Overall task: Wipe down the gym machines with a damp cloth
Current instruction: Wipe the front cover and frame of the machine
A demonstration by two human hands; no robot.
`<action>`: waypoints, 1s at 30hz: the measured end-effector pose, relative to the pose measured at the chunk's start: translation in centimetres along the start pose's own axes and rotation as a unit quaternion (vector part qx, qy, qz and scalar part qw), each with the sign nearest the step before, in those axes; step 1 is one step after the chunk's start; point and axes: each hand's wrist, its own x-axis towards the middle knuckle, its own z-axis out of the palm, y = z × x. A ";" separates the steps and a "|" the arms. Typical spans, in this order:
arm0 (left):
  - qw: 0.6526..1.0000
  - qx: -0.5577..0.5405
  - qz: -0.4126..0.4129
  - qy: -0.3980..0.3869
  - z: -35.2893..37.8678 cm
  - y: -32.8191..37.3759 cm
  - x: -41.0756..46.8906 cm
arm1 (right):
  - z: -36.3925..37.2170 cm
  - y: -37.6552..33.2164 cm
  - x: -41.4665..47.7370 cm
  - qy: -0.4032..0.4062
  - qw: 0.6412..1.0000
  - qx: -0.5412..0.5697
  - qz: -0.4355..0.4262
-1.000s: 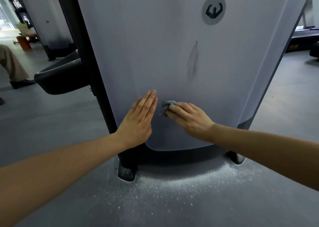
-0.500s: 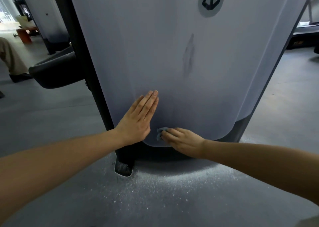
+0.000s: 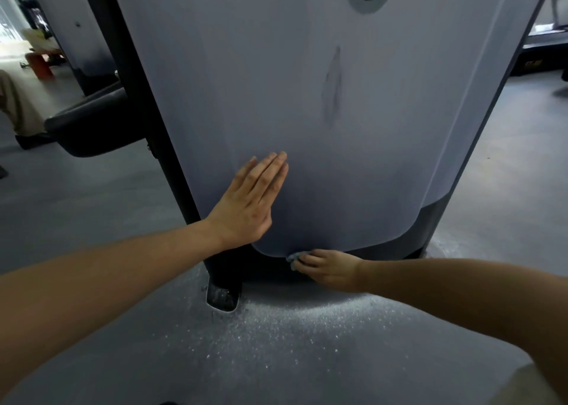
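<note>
Speckled floor (image 3: 276,358) lies open before the machine's grey panel (image 3: 307,97). At the panel's bottom edge the right hand (image 3: 330,269), fingers curled, pinches a blue cloth (image 3: 293,257), seemingly against the rim. Up-left, the left hand (image 3: 249,204) presses flat, fingers straight, near the panel's left edge. Higher sits a dark scuff (image 3: 332,87).

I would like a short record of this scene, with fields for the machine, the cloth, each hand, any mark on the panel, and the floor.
machine: pale grey curved plastic panel on a black metal frame
cloth: small bunched blue-grey cloth at the panel's bottom edge
left hand: flat on the panel, fingers straight and together
right hand: holds the cloth against the bottom edge
mark: dark vertical smudge above both hands, not yet wiped
floor: white dust scattered in front of the machine base
</note>
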 end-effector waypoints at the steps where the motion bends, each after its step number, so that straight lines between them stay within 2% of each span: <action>1: 1.000 0.002 0.003 0.000 -0.1 0.0 0.2 | -0.4 0.2 0.0 0.006 1.000 0.007 0.010; 5: 1.000 0.004 -0.003 0.010 -0.6 0.0 1.1 | -2.8 2.5 0.2 0.058 0.995 0.003 0.085; 9: 0.999 -0.007 -0.022 0.024 -1.2 0.2 2.5 | -6.1 5.9 0.2 0.131 0.969 -0.023 0.206; 11: 0.999 -0.016 -0.035 0.033 -1.4 0.3 3.3 | -6.6 6.8 0.0 0.140 0.963 -0.022 0.230; 13: 0.998 -0.017 -0.040 0.042 -1.5 0.4 4.0 | -5.8 6.5 -0.7 0.128 0.973 -0.027 0.192; 17: 0.998 -0.005 -0.032 0.050 -1.8 0.3 4.2 | -2.5 3.9 -2.2 0.049 0.998 0.027 0.040; 20: 0.998 0.004 -0.039 0.055 -2.3 -0.2 4.2 | -2.7 3.7 -2.1 0.054 0.996 0.069 0.036; 25: 0.994 0.009 -0.080 0.069 -3.9 -1.2 4.9 | -7.2 7.0 -1.1 0.148 0.981 0.003 0.125; 30: 0.991 0.010 -0.113 0.073 -5.3 -2.3 5.5 | -12.3 12.3 -0.3 0.239 0.926 0.004 0.292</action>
